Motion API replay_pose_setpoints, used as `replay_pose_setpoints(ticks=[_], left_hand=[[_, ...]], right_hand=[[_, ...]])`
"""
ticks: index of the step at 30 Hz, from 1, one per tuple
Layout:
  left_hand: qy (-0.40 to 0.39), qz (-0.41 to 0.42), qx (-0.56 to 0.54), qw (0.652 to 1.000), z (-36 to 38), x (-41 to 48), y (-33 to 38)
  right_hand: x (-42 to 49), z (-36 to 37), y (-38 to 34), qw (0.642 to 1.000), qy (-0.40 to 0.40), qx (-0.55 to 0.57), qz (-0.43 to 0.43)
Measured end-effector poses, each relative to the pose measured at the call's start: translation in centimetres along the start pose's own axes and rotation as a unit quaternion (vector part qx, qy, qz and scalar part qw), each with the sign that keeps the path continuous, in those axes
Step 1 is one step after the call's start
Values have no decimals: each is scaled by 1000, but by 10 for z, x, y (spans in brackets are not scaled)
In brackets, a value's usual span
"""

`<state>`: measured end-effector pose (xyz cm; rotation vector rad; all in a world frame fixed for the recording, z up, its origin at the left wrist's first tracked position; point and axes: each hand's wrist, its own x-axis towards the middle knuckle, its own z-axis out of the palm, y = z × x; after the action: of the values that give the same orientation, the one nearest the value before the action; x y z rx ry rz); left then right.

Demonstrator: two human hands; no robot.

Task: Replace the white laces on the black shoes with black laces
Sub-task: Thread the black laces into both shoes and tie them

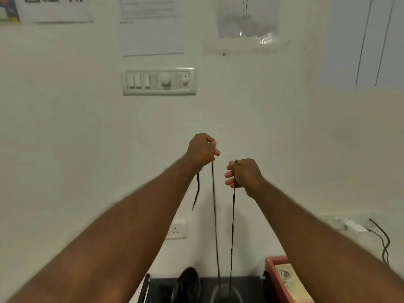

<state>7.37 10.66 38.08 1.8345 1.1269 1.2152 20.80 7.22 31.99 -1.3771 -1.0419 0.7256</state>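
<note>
Both arms are raised in front of the wall. My left hand grips one run of a black lace, whose free end dangles below the fist. My right hand grips the other run, its tip poking up above the knuckles. Both runs drop straight down to a black shoe at the bottom edge, mostly cut off by the frame. A second black shoe stands to its left on a dark surface. No white lace is in view.
A pink tray with pale contents lies at the lower right. On the white wall are a switch panel, a socket, papers, and a plugged-in charger with black cables at right.
</note>
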Motion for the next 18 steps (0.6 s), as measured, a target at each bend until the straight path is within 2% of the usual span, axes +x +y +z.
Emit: replay_pose_setpoints(ticks=[4,6,9,13,16,18], left_hand=[[0,55,31,998,-10,17,46],[-2,63,31,998,-14,19,67],[20,55,35,998,-16,23,92],[-11,27,39,999,-14,22,112],[-11,21,69,997,-16,24,116],[-5,17,84,996,-21,25,113]], right_hand=[[-9,-12,-48,995,24,-11,-94],[-12,-17,-77,994,14,-24,-108],[-16,-29,-110,990,50,23,-127],[-23,-36,-130,992,7,-45,-118],[-21,-40,-147,986,36,16,-159],[-22,-41,-150,987,29,-14,-158]])
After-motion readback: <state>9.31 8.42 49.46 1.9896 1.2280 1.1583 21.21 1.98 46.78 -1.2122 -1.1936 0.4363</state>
